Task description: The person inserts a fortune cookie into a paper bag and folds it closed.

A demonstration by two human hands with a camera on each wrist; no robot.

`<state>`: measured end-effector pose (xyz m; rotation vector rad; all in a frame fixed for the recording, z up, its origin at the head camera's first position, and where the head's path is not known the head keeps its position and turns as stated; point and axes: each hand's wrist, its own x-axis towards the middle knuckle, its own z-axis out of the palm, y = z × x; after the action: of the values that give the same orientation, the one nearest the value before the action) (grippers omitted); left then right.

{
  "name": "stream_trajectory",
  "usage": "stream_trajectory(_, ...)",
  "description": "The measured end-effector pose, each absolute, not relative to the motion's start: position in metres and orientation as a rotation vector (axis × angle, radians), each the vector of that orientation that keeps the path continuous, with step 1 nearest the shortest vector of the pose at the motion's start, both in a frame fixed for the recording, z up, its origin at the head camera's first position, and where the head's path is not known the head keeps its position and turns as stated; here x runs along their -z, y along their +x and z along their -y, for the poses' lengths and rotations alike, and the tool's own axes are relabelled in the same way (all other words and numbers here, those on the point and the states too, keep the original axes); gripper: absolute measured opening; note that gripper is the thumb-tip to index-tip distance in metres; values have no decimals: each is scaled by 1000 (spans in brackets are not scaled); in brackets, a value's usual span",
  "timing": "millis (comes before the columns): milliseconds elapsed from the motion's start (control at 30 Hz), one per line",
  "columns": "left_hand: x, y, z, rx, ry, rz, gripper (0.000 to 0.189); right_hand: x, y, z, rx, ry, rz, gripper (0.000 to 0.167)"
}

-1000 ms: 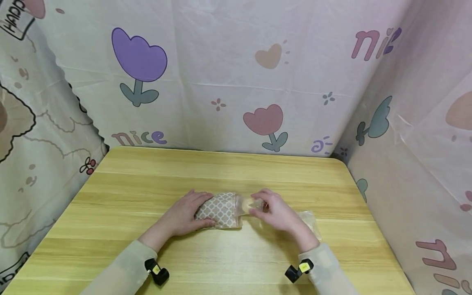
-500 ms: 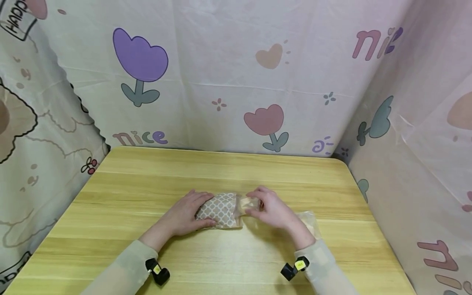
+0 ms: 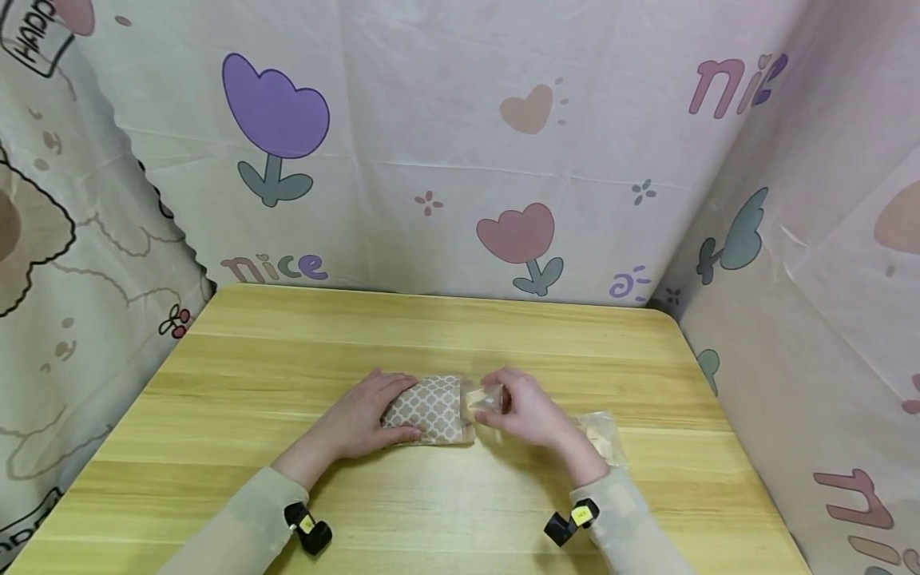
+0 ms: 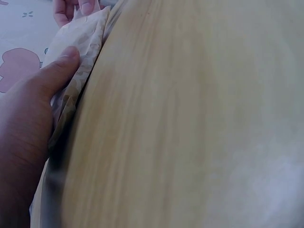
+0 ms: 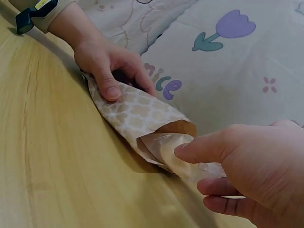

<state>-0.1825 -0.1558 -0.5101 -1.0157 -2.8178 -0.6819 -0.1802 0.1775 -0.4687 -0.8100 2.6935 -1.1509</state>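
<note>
Holding the bag (image 3: 431, 409) at its left end, my left grip (image 3: 362, 419), a person's bare hand, has the thumb on the near side and the fingers over the far side, so it is clamped on it. The bag lies near the middle of the desk (image 3: 446, 335), tan with a white lattice print, its mouth open toward the right. From the right wrist I can look into that mouth and see a plain brown inside. My right grip (image 3: 532, 411) is clamped on a clear packet (image 5: 172, 151), thumb and fingers on either side of it, just outside the bag. One end of the packet sits in the mouth. Something pale yellow shows through the film, but I cannot tell what it is. Beside the right forearm a clear pouch (image 3: 605, 438) lies on the desk, partly hidden by the arm. Both arms wear pale sleeves (image 3: 230, 527), each with a small black camera (image 3: 313, 537) at the cuff. Behind the desk hangs a pale cloth (image 3: 402, 88) printed with flowers, a heart and the word "nice". My left wrist view is mostly desk, with the left thumb on the bag.
</note>
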Motion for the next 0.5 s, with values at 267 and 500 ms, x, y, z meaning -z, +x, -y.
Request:
stream_trajectory(267,511,-183,155,674,-1015,2821,94,481,-178,-176,1200,-761,-2678,43)
stream_trajectory(500,511,-183,156,679,-1021,2808,94,483,-176,-173,1182,-789,-2685,45)
